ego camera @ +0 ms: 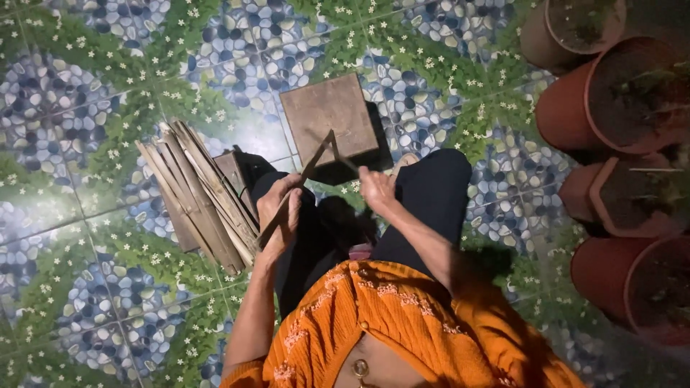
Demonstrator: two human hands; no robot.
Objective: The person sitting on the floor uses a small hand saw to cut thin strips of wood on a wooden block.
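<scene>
- A long thin bamboo strip (298, 188) is being gripped by the left hand (279, 210), whose fingers are being kept closed around its lower part.
- The strip is being held slanting up and to the right, above the lap, its upper end over the square wooden block (329, 118).
- A thin dark blade (345, 159) is being clasped in the closed right hand (377, 190), and its tip is being met by the top of the strip.
- A bundle of flat bamboo strips (201, 194) is being kept on the tiled floor (65, 144), just beside the left hand.
- The block is being rested on the floor in front of the knees.
- Several terracotta pots (625, 93) are being kept on their sides at the right, well apart from the hands.
</scene>
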